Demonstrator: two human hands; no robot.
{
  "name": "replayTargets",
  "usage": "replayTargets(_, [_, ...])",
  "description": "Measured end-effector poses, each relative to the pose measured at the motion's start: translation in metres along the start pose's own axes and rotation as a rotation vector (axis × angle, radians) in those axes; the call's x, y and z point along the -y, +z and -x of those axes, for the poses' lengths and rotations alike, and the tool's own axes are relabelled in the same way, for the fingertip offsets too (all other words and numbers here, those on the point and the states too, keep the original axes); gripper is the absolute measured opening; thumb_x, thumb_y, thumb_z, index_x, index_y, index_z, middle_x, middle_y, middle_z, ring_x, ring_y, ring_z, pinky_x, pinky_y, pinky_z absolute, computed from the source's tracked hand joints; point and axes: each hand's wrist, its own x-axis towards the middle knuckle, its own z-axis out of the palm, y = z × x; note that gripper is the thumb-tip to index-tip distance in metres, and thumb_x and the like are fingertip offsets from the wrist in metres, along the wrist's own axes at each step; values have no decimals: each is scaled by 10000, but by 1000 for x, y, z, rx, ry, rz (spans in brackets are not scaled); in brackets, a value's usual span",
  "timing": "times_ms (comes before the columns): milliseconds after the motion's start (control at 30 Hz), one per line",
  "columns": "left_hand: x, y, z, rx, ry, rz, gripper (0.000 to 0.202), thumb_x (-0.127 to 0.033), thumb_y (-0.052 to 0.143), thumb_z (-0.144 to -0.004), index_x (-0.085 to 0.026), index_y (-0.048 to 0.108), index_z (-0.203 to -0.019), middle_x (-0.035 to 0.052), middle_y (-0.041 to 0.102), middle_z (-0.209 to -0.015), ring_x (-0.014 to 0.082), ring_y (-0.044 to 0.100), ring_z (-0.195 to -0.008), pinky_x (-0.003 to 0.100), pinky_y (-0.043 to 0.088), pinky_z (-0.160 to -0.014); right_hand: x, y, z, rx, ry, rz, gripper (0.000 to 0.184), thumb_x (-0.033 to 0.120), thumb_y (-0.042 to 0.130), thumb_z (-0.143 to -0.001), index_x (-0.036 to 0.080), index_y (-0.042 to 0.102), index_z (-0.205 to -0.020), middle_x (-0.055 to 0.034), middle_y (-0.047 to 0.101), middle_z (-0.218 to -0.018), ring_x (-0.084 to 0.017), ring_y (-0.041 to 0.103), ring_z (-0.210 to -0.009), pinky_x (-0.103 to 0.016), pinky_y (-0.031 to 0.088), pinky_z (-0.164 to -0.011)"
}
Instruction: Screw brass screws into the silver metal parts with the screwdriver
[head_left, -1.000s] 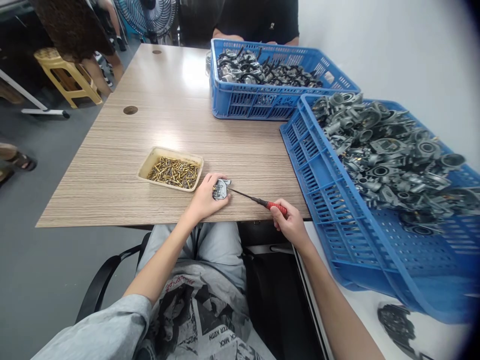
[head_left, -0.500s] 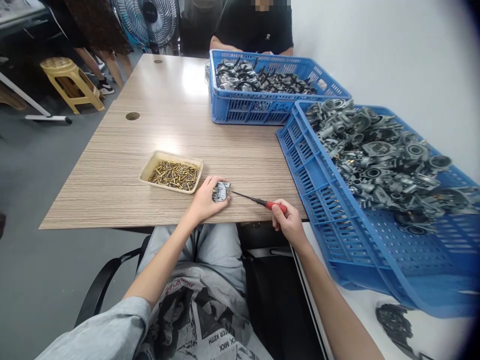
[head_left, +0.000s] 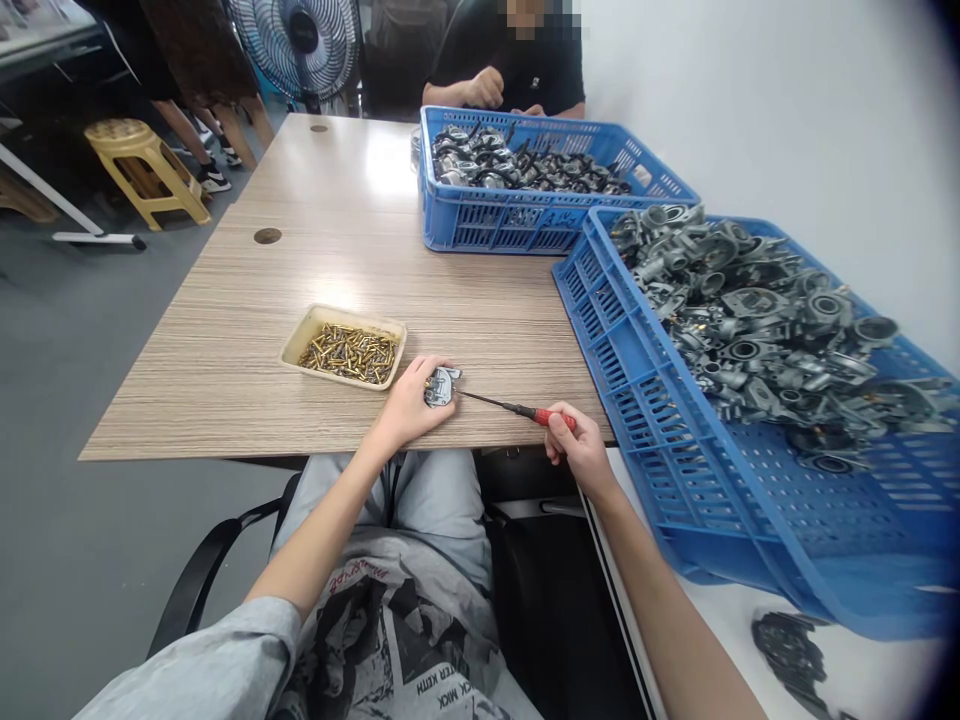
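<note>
My left hand [head_left: 409,405] rests on the wood-grain table and grips a small die-cast metal part [head_left: 442,386], its fingers wrapped over the part's near side. My right hand [head_left: 576,447] holds a red-handled screwdriver [head_left: 536,414] by the grip. The thin black shaft points left, and its tip sits at the right edge of the metal part. Just left of my left hand lies a shallow beige tray [head_left: 343,318] full of brass screws [head_left: 347,353]. The hand hides part of the metal piece.
Two blue plastic crates hold metal castings: one [head_left: 480,225] at the table's far side, one [head_left: 645,420] at its right edge against a white wall. A co-worker's hands [head_left: 486,90] are beyond the far crate. A fan and a yellow stool stand behind the table.
The screwdriver tip sits slightly closer to the metal part. The whole view has shifted a little, and the co-worker's hand has risen above the far crate.
</note>
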Motion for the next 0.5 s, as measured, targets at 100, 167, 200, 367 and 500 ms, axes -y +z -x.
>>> replayTargets(100, [0, 0, 0, -2, 7, 0, 412, -201, 706, -825, -221, 600, -1223, 72, 663, -1206, 254, 651, -1154, 399, 526, -1052, 2, 1, 0, -5, -1, 2, 410, 611, 631, -1002, 233, 576, -852, 68, 454, -518, -120, 464, -452, -231, 379, -416])
replayTargets(167, [0, 0, 0, -2, 8, 1, 407, -207, 709, -828, -218, 600, -1220, 73, 663, -1203, 253, 651, -1151, 394, 526, -1049, 2, 1, 0, -9, -4, -6, 404, 610, 630, -1003, 233, 582, -866, 69, 459, -519, -119, 465, -451, -228, 378, -411])
replayTargets(200, [0, 0, 0, -2, 6, 2, 406, -208, 709, -829, -218, 600, -1220, 72, 662, -1204, 252, 651, -1152, 391, 525, -1049, 2, 1, -1, -11, -7, -7, 402, 608, 629, -1004, 233, 581, -869, 70, 461, -519, -118, 465, -449, -227, 378, -410])
replayTargets(367, [-1, -1, 0, 8, -4, 3, 406, -203, 702, -840, -222, 596, -1231, 71, 659, -1216, 249, 646, -1171, 389, 516, -1064, -1, 1, -2, -5, -28, 24, 385, 595, 636, -1007, 231, 591, -888, 71, 472, -512, -113, 459, -448, -223, 380, -418])
replayTargets(500, [-1, -1, 0, 21, -2, 3, 404, -210, 705, -847, -224, 599, -1236, 72, 660, -1222, 249, 644, -1175, 393, 513, -1069, -1, 2, -2, 2, -29, 19, 389, 599, 641, -1002, 228, 600, -893, 70, 469, -511, -114, 457, -447, -226, 383, -419])
